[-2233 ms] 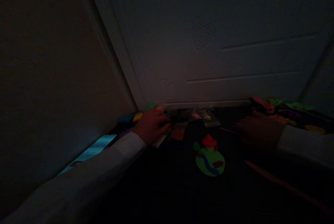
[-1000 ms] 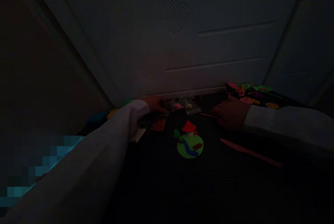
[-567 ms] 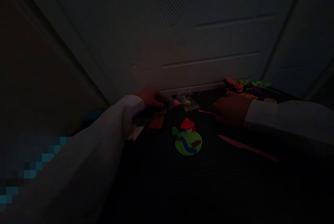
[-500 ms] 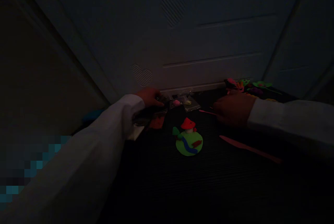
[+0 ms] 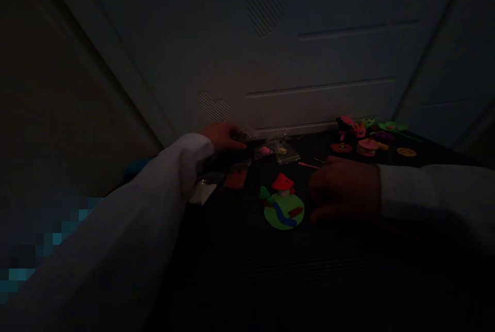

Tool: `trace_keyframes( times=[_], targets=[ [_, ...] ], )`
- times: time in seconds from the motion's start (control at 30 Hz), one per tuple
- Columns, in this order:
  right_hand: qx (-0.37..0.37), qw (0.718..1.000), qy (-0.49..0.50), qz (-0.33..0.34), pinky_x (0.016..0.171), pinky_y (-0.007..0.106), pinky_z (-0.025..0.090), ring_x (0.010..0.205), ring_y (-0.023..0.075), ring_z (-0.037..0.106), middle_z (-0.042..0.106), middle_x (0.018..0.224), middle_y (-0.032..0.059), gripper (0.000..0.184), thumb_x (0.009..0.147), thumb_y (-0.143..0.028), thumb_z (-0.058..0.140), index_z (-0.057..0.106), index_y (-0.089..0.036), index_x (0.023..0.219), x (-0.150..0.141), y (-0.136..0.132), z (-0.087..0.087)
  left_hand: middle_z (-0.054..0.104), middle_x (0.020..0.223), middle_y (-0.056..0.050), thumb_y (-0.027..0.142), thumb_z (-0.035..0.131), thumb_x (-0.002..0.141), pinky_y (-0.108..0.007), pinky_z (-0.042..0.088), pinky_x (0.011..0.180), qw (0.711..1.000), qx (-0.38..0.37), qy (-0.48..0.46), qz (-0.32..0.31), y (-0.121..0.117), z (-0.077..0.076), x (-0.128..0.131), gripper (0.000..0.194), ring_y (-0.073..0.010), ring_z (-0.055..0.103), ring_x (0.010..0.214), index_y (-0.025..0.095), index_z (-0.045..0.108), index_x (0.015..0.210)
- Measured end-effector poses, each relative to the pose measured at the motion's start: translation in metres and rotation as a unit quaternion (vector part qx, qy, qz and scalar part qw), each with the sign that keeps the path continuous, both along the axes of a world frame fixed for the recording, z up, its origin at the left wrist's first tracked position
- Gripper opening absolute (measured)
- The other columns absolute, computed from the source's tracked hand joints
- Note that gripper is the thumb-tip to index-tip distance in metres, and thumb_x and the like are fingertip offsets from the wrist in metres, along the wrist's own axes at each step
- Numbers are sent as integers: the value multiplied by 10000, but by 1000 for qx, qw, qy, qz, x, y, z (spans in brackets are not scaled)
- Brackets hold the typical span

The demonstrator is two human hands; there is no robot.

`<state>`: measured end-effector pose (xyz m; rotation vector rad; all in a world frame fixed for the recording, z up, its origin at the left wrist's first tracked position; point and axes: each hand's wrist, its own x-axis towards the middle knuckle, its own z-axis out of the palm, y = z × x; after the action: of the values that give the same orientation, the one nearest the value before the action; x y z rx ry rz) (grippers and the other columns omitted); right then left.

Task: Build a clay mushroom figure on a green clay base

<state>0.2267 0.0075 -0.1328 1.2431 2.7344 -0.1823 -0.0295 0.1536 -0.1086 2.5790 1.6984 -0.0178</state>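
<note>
My left hand [image 5: 222, 137] is at the back left, fingers curled and thumb forward, on a crinkled clear plastic bag [image 5: 247, 133]; the dim light hides part of the grip. My right hand [image 5: 346, 187] hovers low over the dark table, thumb apart from the bent fingers, nothing visible between them. Just left of it lies a green clay disc [image 5: 285, 210] with a blue strip, a red-capped clay mushroom [image 5: 282, 182] and a small green clay tree [image 5: 264, 193]. A thin pink tool [image 5: 308, 165] pokes out behind my right hand.
Small bags with pink clay [image 5: 264, 151] and yellow clay [image 5: 281, 151] lie in the middle. Nearer left are a bag of red clay [image 5: 235, 178] and a white packet [image 5: 203, 192]. Colourful clay pieces [image 5: 367, 146] sit back right. A pale panel [image 5: 309, 64] rises behind the table.
My right hand has come nearer and lower, uncovering a red clay disc behind it and covering the pink knife. My left hand has shifted slightly back, the clear bag moving with it.
</note>
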Motion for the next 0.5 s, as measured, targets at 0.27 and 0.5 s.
trace_keyframes(
  times=[0.27,0.5],
  targets=[
    [38,997,36,49,704,290,209,696,109,494,565,720,-33,314,752,-487,533,558,-178,697,-3,-3,-3,543,1068,-71,321,487,823,-385,470,787,1000,1,-7,-2,0,1,0,317,-192,547,933,131,507,1076],
    [94,989,63,93,695,292,175,689,108,475,556,695,-18,304,771,-456,522,557,-172,669,-4,-7,-7,543,1068,-72,320,486,823,-381,473,781,1000,-7,0,-1,4,-1,-2,316,-189,549,927,131,506,1077]
  ],
)
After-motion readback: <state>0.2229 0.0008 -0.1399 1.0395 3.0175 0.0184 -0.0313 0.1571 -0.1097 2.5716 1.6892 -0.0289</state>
